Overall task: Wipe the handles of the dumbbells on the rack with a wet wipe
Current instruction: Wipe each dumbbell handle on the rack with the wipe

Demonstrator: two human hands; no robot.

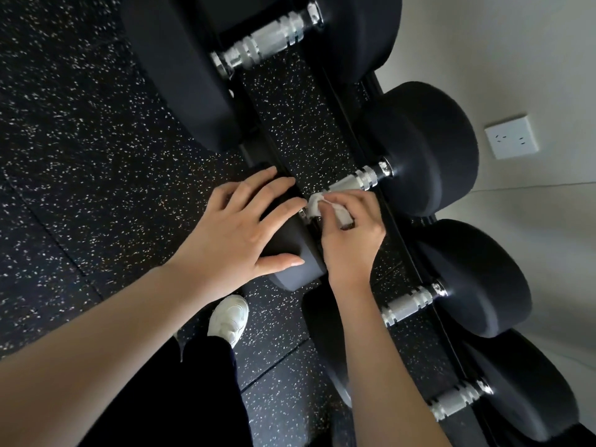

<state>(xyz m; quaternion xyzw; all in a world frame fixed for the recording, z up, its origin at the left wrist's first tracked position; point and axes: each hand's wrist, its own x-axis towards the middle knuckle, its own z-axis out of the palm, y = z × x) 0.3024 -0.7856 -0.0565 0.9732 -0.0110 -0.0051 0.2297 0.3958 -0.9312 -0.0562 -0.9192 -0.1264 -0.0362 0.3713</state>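
Step in hand: wiping knurled chrome handle [353, 182] of mid-rack dumbbell, pinching crumpled white wet wipe [316, 203] at its near end in curled right grip [351, 233], pressing flat, spread-fingered left grip [232, 230] on black rubber head [285, 241]. Next, likely calling for sliding wipe toward far head [429, 150].

Dumbbells [419, 150] lie side by side across the rack [404, 240]. Beyond the rack stand the wall [483, 43] and its socket [511, 137]; before the rack, a shoe [229, 317] on the floor [80, 140].

White shoe [229, 317] on speckled black rubber floor [80, 140]; white double socket [511, 137] on pale wall [516, 43], right side.
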